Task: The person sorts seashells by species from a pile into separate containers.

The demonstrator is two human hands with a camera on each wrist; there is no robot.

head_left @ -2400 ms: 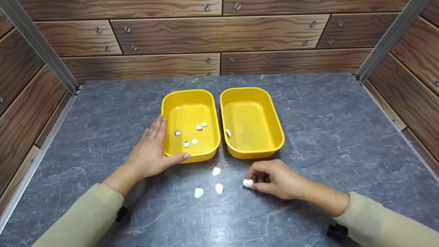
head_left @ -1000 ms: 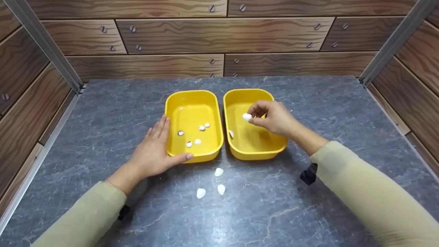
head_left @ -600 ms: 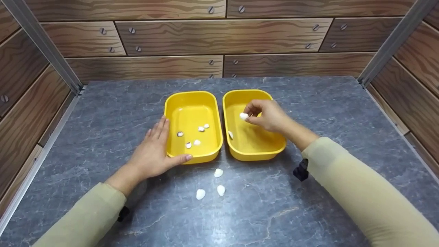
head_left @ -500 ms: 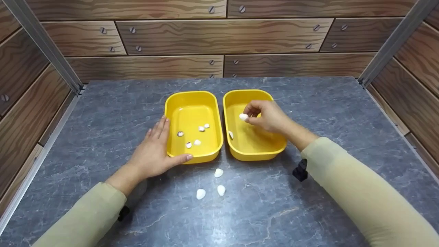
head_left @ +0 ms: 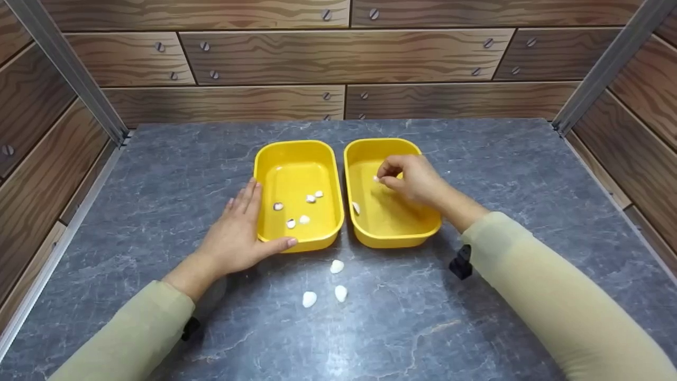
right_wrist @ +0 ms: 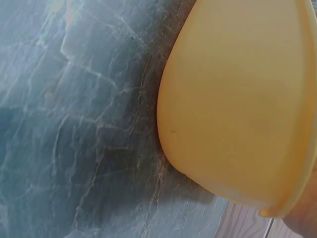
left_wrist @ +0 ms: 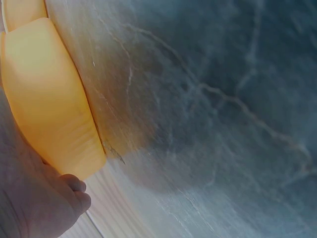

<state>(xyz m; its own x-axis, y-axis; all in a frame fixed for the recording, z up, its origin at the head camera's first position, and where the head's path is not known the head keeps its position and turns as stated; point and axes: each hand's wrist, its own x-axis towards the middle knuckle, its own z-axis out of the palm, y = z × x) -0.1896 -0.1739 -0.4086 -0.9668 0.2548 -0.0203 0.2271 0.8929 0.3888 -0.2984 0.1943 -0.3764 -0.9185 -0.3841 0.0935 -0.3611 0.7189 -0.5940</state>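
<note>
My left hand (head_left: pixel 232 230) lies along the left yellow tray (head_left: pixel 296 243), fingers straight at its side and thumb over the near rim. Several small shells (head_left: pixel 278 206), some with dark patches, are in that tray. My right hand (head_left: pixel 410 177) is over the right yellow tray (head_left: pixel 394 241), thumb and forefinger pinching a white seashell (head_left: pixel 376 179), mostly hidden by the fingertips. Another white shell (head_left: pixel 356 208) leans by that tray's left wall. In the left wrist view, curled fingertips (left_wrist: pixel 74 186) show beside the tray; the right wrist view mainly shows the tray's outer wall (right_wrist: pixel 237 109).
Three white shells lie on the grey marbled table in front of the trays: one nearer the trays (head_left: pixel 337 266), one at left (head_left: pixel 309 299) and one at right (head_left: pixel 341 293). Wood-patterned walls (head_left: pixel 344 58) with metal corner posts (head_left: pixel 79 79) enclose the table.
My right hand has lifted a white shell from the table and carried it over the right tray. Within the last half second the shell has become mostly hidden at the fingertips. The left hand stays put.
</note>
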